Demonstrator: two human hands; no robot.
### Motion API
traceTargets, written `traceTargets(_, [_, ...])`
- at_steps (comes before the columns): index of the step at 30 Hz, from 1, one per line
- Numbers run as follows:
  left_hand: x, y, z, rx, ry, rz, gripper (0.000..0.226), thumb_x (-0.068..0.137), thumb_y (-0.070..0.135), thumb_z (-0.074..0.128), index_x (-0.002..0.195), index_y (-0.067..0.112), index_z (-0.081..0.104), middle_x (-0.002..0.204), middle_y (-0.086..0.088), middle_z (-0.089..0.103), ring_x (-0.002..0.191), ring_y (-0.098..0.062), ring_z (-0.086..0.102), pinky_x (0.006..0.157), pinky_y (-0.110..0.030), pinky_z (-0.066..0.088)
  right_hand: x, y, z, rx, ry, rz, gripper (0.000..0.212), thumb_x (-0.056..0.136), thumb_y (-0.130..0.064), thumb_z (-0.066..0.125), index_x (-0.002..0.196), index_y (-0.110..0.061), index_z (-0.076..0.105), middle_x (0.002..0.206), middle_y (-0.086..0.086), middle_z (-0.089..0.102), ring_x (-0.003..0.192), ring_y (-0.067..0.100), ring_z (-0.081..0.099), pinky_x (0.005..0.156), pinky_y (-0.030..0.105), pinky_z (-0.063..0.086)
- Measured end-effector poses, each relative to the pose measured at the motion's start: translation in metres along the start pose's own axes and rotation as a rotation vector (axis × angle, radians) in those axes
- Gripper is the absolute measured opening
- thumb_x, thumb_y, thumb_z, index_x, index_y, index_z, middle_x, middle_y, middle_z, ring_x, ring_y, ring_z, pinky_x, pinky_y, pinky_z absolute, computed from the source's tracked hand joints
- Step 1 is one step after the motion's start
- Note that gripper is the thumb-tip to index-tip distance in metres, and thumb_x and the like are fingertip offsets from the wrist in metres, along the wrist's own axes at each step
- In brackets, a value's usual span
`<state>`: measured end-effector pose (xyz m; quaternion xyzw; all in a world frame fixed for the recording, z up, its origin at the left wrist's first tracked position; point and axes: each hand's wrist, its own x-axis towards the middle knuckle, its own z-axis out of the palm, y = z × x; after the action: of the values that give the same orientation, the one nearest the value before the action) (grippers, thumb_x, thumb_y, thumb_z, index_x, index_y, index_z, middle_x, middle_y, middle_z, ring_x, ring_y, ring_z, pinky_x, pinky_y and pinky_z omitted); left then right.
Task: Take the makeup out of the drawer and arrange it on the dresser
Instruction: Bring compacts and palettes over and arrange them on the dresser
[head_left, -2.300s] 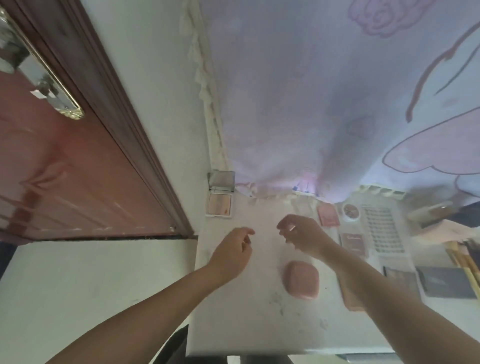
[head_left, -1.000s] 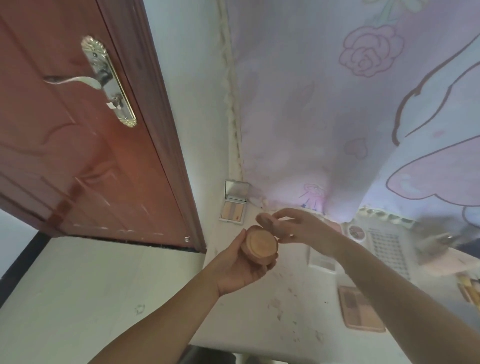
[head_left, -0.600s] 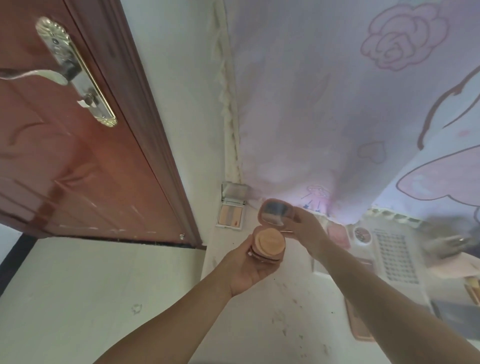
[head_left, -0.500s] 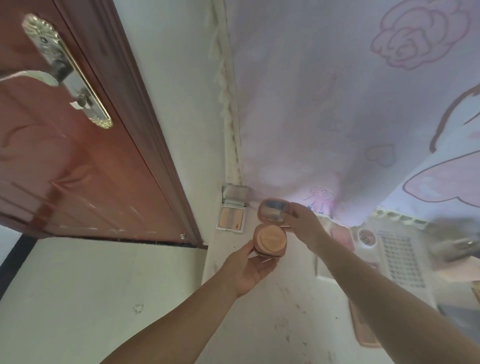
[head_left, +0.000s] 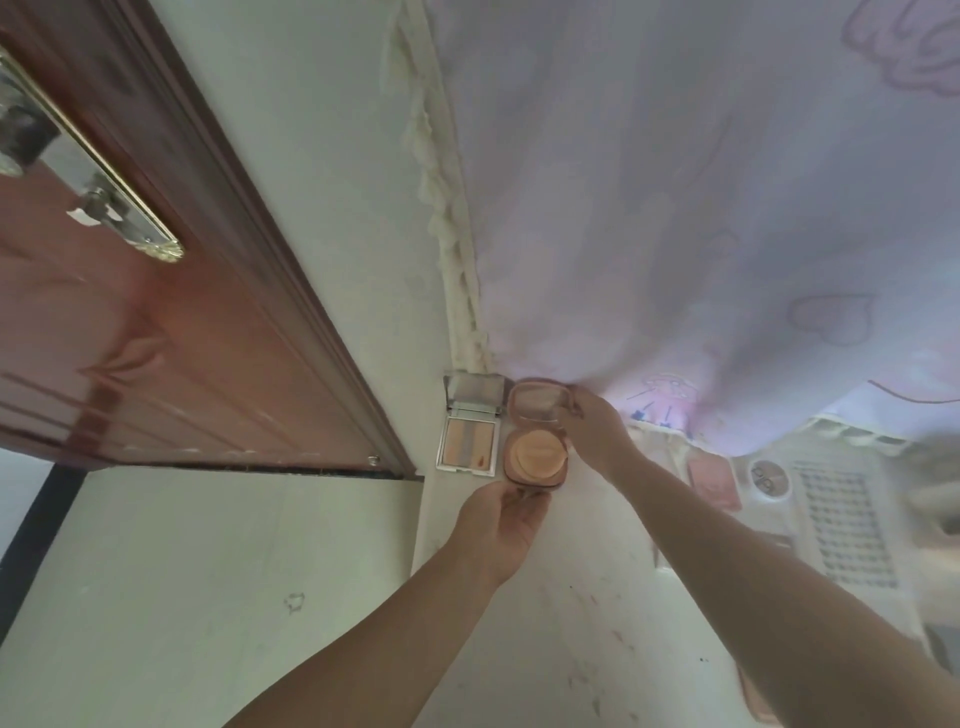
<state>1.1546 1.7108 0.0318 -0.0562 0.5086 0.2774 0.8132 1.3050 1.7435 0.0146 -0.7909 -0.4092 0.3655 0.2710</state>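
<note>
We note the round pink compact (head_left: 536, 457) now sits low at the back left of the table (head_left: 587, 623), just beside the square mirrored palette (head_left: 469, 448) that stands open against the wall. Half a second ago both hands carried the compact clear of the surface; a second ago its lid was shut. Now the lid stands up, with the tan powder pan facing us.

The right hand (head_left: 592, 434) pinches the raised lid at its right edge, fingers curled round the rim. The left hand (head_left: 503, 525) has its fingertips at the near edge of the base, fingers loosely bent; whether they grip it or only touch it we cannot tell. Whether the base bears fully on the table is also unclear from this angle.

Reading: the compact is being set down open, in line with the palette, so a display row is forming along the back. Further makeup lies to the right: a pink flat case (head_left: 712, 480), a small round pot (head_left: 770, 477) and a lash tray (head_left: 852, 530). The drawer is out of view, so remaining items cannot be counted.
</note>
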Motion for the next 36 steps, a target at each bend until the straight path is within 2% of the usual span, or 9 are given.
traceTargets(8, [-0.006,-0.012,0.004,0.046,0.059,0.014,0.020,0.094,-0.004,0.037,0.077,0.000,0.047,0.081,-0.016,0.043,0.075,-0.033,0.048,0.088,-0.043,0.047,-0.020,0.003,-0.038,0.215,-0.081,0.044,0.026,0.091,0.000,0.050,0.117,0.000,0.057,0.103,0.007,0.061,0.095,0.022,0.058,0.081,0.030,0.050])
traceTargets(11, [-0.014,-0.039,0.009,0.190,0.044,-0.031,0.019,0.096,0.003,0.038,0.079,0.001,0.047,0.082,-0.017,0.049,0.076,-0.029,0.051,0.074,-0.039,0.047,-0.046,0.023,-0.079,0.006,-0.049,0.013,0.021,0.095,-0.010,0.046,0.105,-0.010,0.065,0.108,0.006,0.067,0.102,0.024,0.063,0.093,0.040,0.049])
traceTargets(13, [-0.017,-0.065,0.016,0.376,0.026,-0.027,0.013,0.098,0.006,0.040,0.090,0.005,0.051,0.085,-0.014,0.054,0.084,-0.026,0.055,0.081,-0.039,0.046,-0.071,0.043,-0.100,-0.243,-0.061,-0.053,0.022,0.095,-0.013,0.046,0.106,-0.013,0.065,0.113,0.004,0.066,0.107,0.023,0.060,0.096,0.031,0.044])
traceTargets(15, [-0.019,-0.090,0.023,0.585,-0.025,0.009,0.013,0.098,0.008,0.041,0.099,0.012,0.053,0.088,-0.007,0.054,0.085,-0.019,0.053,0.082,-0.035,0.044,-0.095,0.066,-0.107,-0.482,-0.144,-0.134,0.025,0.094,-0.017,0.049,0.116,-0.016,0.060,0.125,0.003,0.057,0.120,0.022,0.051,0.098,0.027,0.036])
traceTargets(19, [-0.019,-0.115,0.039,1.000,-0.139,0.139,0.030,0.095,0.000,0.037,0.079,0.022,0.050,0.083,-0.001,0.049,0.070,-0.008,0.045,0.064,-0.022,0.038,-0.121,0.102,-0.096,-0.986,-0.267,-0.288,0.047,0.089,-0.041,0.053,0.131,-0.021,0.042,0.151,0.004,0.026,0.142,0.022,0.018,0.113,0.038,0.018])
traceTargets(24, [-0.025,-0.118,0.035,1.053,-0.170,0.165,0.032,0.093,-0.001,0.037,0.081,0.023,0.053,0.083,0.004,0.053,0.075,-0.009,0.047,0.067,-0.023,0.040,-0.124,0.105,-0.084,-1.155,-0.161,-0.388,0.051,0.088,-0.040,0.052,0.131,-0.017,0.036,0.143,0.010,0.032,0.135,0.027,0.025,0.110,0.043,0.019])
traceTargets(27, [-0.028,-0.106,0.023,0.954,-0.120,0.127,0.024,0.094,0.005,0.042,0.100,0.018,0.061,0.088,0.001,0.059,0.082,-0.013,0.053,0.074,-0.027,0.044,-0.132,0.097,-0.081,-0.970,-0.203,-0.352,0.047,0.084,-0.040,0.058,0.123,-0.021,0.041,0.135,0.008,0.037,0.123,0.029,0.039,0.101,0.037,0.031])
traceTargets(31, [-0.037,-0.077,0.005,0.743,-0.194,-0.069,0.029,0.098,0.031,0.047,0.110,0.008,0.060,0.093,-0.014,0.064,0.086,-0.027,0.062,0.080,-0.035,0.049,-0.147,0.069,-0.080,-0.366,-0.177,-0.311,0.048,0.076,-0.039,0.070,0.115,-0.024,0.046,0.124,-0.002,0.041,0.100,0.018,0.052,0.073,0.017,0.039])
traceTargets(36, [-0.056,-0.062,0.000,0.458,-0.422,-0.133,0.050,0.091,0.040,0.052,0.122,0.001,0.054,0.090,-0.021,0.064,0.080,-0.032,0.068,0.091,-0.046,0.052,-0.151,0.029,-0.074,-0.060,-0.143,-0.430,0.041,0.075,-0.036,0.074,0.108,-0.030,0.049,0.116,-0.009,0.045,0.104,0.007,0.049,0.088,0.015,0.041])
